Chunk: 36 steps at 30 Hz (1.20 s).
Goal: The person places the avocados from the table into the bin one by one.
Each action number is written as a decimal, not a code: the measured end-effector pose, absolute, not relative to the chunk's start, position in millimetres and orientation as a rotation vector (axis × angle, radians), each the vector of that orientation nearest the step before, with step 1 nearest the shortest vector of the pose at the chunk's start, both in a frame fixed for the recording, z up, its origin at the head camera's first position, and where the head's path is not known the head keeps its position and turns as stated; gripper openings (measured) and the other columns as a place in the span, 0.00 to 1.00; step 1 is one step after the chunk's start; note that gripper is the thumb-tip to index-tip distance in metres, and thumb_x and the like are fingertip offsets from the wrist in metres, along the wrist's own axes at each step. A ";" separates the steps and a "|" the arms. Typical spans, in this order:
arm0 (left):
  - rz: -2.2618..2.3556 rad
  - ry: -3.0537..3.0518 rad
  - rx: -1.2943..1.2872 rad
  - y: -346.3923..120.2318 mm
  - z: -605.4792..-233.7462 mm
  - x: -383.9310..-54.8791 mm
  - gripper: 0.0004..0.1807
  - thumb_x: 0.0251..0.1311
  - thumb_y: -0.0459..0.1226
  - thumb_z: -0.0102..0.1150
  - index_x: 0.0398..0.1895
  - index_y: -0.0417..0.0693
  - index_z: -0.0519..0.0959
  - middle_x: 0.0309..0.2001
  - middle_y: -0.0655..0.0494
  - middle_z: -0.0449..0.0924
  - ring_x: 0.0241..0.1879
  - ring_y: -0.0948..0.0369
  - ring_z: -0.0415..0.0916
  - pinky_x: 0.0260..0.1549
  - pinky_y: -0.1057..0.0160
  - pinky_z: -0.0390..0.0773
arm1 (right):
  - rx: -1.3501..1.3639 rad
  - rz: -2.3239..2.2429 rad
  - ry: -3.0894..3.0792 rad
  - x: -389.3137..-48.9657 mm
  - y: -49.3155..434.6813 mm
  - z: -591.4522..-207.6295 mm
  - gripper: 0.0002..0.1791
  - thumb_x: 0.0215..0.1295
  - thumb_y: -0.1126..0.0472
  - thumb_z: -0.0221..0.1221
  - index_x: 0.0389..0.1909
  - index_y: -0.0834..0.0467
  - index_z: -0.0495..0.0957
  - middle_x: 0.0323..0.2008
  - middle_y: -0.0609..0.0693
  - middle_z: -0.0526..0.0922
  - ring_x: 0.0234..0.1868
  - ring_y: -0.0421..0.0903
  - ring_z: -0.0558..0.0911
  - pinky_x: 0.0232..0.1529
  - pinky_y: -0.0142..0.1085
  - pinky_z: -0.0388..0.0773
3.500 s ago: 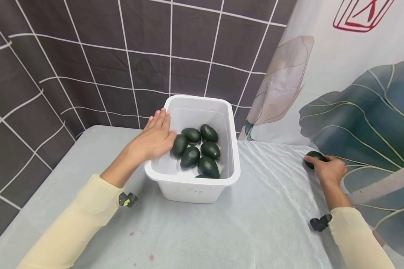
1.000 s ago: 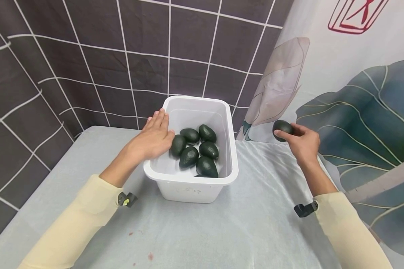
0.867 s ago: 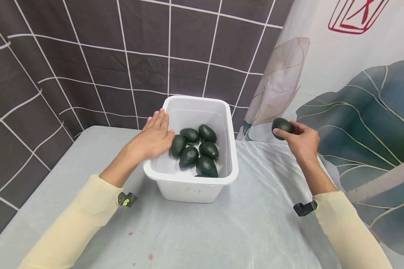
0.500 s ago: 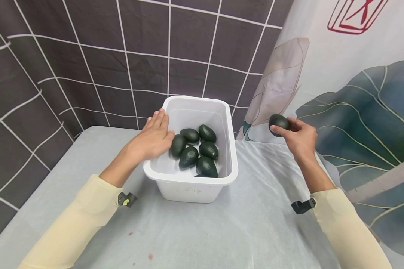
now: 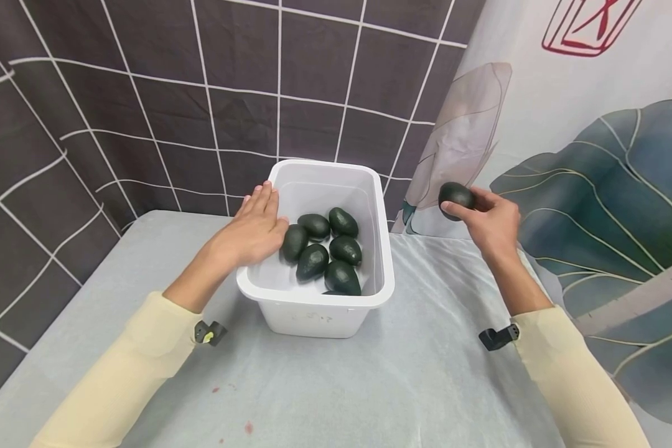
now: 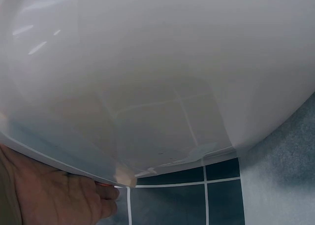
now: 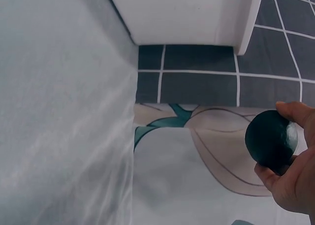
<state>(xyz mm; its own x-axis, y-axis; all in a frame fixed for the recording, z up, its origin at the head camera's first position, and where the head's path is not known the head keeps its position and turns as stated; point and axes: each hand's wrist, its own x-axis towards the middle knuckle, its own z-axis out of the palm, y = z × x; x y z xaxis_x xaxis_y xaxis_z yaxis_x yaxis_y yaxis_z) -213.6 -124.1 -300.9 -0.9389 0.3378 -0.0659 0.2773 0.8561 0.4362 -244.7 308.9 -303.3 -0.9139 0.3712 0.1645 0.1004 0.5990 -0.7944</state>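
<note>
A white plastic tub [image 5: 319,317] stands on the cloth-covered table with several dark green avocados [image 5: 312,262] lying in it. My left hand [image 5: 250,233] rests on the tub's left rim, fingers straight. In the left wrist view that hand [image 6: 59,198] lies against the rim below the tub's wall [image 6: 162,77]. To the right of the tub, my right hand [image 5: 491,218] holds one avocado [image 5: 457,200] in the air between thumb and fingers. The right wrist view shows this avocado [image 7: 270,139] pinched at the fingertips of the hand [image 7: 298,171].
A pale cloth [image 5: 425,373] covers the table. Behind it hangs a dark grid-patterned backdrop [image 5: 246,74], and at the right a white backdrop [image 5: 537,112] with large printed leaves. The tub's raised right rim [image 5: 385,249] lies between my right hand and the avocados inside.
My right hand has lifted the avocado off the table's far right and carried it up and leftward, nearer the tub. The left hand and the avocados in the tub have stayed put.
</note>
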 end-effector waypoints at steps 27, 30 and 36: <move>0.644 2.885 0.476 -123.6 -300.7 -214.5 0.42 0.88 0.49 0.25 0.92 0.30 0.36 0.93 0.35 0.22 0.94 0.41 0.20 0.93 0.41 0.27 | -0.212 1.255 -2.492 -246.7 277.0 -291.3 0.44 0.61 0.41 0.83 0.78 0.49 0.82 0.69 0.54 0.89 0.71 0.49 0.88 0.52 0.23 0.77; 0.643 2.889 0.478 -124.1 -301.3 -214.8 0.42 0.88 0.49 0.25 0.92 0.30 0.37 0.93 0.35 0.23 0.94 0.41 0.20 0.93 0.41 0.28 | -0.192 1.277 -2.478 -247.2 272.3 -291.0 0.44 0.61 0.43 0.83 0.77 0.50 0.83 0.69 0.55 0.89 0.70 0.50 0.89 0.51 0.22 0.78; 0.635 2.893 0.479 -124.7 -301.4 -215.0 0.42 0.87 0.49 0.25 0.92 0.30 0.37 0.93 0.35 0.23 0.94 0.41 0.21 0.93 0.40 0.29 | -0.160 1.299 -2.455 -247.7 264.2 -290.0 0.42 0.60 0.47 0.84 0.75 0.52 0.84 0.68 0.57 0.90 0.66 0.47 0.90 0.50 0.19 0.79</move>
